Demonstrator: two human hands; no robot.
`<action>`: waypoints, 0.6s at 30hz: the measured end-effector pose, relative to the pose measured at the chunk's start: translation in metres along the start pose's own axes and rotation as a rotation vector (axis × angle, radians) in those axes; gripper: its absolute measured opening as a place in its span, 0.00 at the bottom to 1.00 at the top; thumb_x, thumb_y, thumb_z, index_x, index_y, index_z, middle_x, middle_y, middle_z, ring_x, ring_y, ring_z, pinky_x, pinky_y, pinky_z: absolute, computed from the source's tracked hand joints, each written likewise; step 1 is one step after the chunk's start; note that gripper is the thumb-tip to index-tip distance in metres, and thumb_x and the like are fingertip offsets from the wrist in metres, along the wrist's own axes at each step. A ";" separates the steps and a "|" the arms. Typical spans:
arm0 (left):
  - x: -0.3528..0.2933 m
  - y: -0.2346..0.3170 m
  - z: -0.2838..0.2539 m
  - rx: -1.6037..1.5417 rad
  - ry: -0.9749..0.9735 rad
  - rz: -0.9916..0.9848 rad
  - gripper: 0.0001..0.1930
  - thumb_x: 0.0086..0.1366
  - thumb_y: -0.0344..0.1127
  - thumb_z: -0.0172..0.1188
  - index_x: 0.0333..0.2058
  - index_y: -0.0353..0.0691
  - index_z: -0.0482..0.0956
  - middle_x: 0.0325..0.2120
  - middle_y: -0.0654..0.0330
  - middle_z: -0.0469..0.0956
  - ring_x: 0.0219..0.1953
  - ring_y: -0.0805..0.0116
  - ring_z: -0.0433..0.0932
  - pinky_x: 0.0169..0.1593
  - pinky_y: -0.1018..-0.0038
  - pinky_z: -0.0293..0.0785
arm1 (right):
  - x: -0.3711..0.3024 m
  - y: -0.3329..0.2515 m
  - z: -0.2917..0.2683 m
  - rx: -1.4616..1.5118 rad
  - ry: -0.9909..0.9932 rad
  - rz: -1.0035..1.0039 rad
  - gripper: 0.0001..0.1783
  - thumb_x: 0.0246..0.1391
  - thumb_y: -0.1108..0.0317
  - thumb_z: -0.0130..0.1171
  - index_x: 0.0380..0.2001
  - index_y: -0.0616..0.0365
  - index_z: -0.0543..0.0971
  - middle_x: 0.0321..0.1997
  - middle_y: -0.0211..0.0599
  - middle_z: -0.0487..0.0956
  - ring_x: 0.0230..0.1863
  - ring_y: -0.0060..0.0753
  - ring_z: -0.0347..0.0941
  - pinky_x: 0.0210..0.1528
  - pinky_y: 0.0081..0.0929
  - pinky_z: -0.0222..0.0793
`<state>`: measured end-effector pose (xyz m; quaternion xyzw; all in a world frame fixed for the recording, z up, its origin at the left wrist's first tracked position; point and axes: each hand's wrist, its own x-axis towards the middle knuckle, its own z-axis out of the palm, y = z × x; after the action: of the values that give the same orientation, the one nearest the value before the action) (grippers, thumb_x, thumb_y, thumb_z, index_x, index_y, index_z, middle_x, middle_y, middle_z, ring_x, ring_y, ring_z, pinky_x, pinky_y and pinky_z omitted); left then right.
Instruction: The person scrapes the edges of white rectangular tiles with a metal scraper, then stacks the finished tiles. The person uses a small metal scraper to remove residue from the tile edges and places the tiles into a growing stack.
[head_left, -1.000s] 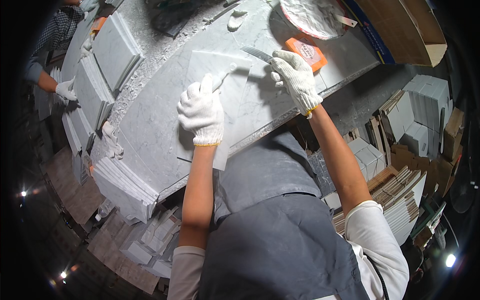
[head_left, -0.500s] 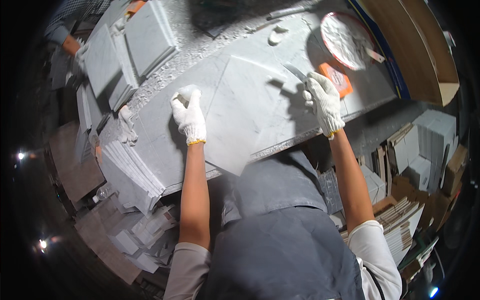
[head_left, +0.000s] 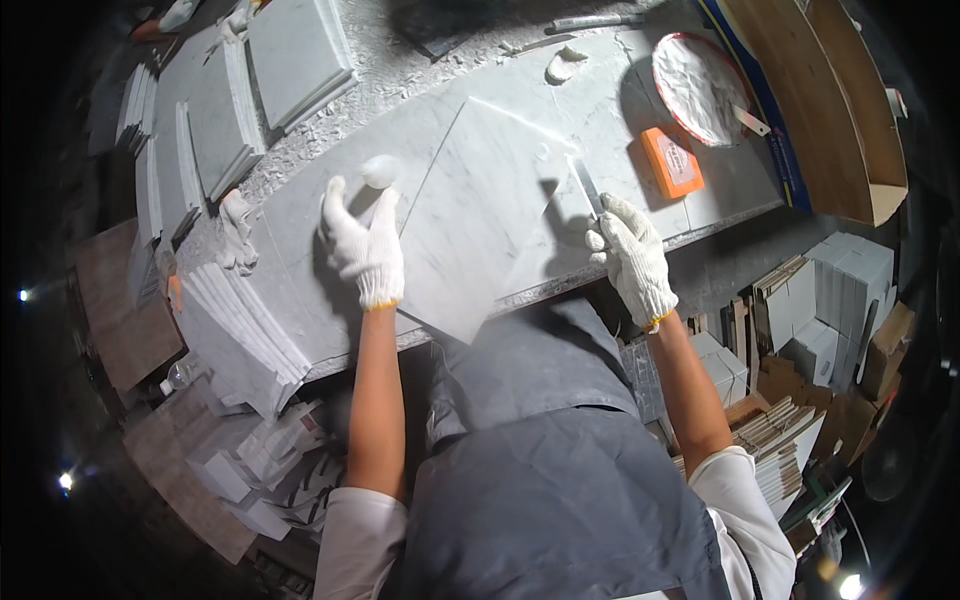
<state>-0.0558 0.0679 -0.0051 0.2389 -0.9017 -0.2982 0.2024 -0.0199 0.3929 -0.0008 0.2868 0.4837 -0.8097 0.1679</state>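
Observation:
A square white marble tile (head_left: 490, 215) lies turned like a diamond on the grey stone bench (head_left: 300, 250), one corner hanging over the near edge. My right hand (head_left: 632, 262), in a white knit glove, grips a narrow metal scraper (head_left: 585, 185) whose blade rests at the tile's right edge. My left hand (head_left: 365, 248), also gloved, rests on the bench just left of the tile with its fingers spread upward. A pale blur at its fingertips is too smeared to identify.
An orange block (head_left: 672, 162) and a round plate of white paste (head_left: 700, 85) sit right of the tile. A loose glove (head_left: 235, 228) and stacked tiles (head_left: 235, 335) lie at left, more tiles (head_left: 300, 55) behind. Cardboard boxes (head_left: 840, 300) stand at right.
My left hand has slid off the tile to the bench on its left. My right hand keeps the scraper at the tile's right edge. The view has tilted toward the bench.

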 end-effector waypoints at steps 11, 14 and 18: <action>-0.090 0.108 -0.002 -0.585 -0.738 -0.283 0.22 0.72 0.47 0.64 0.49 0.30 0.80 0.36 0.56 0.82 0.39 0.73 0.80 0.47 0.76 0.78 | -0.016 0.007 0.026 -0.083 -0.183 0.017 0.20 0.69 0.69 0.60 0.59 0.67 0.75 0.45 0.39 0.83 0.38 0.25 0.80 0.41 0.22 0.78; -0.079 0.120 -0.003 -0.620 -0.884 -0.429 0.19 0.72 0.47 0.64 0.39 0.32 0.81 0.31 0.58 0.81 0.33 0.75 0.80 0.39 0.77 0.78 | -0.024 0.003 0.031 -0.245 -0.239 -0.022 0.19 0.68 0.69 0.61 0.60 0.62 0.79 0.50 0.37 0.85 0.42 0.21 0.80 0.44 0.20 0.77; -0.073 0.121 0.002 -0.542 -0.953 -0.467 0.16 0.71 0.43 0.63 0.32 0.33 0.80 0.25 0.60 0.81 0.27 0.75 0.81 0.30 0.78 0.76 | -0.036 -0.008 0.032 -0.257 -0.269 0.059 0.21 0.67 0.67 0.64 0.60 0.61 0.78 0.49 0.36 0.85 0.43 0.22 0.81 0.43 0.20 0.78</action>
<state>-0.0360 0.1950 0.0542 0.2105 -0.7086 -0.6286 -0.2417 -0.0060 0.3687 0.0388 0.1660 0.5476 -0.7672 0.2899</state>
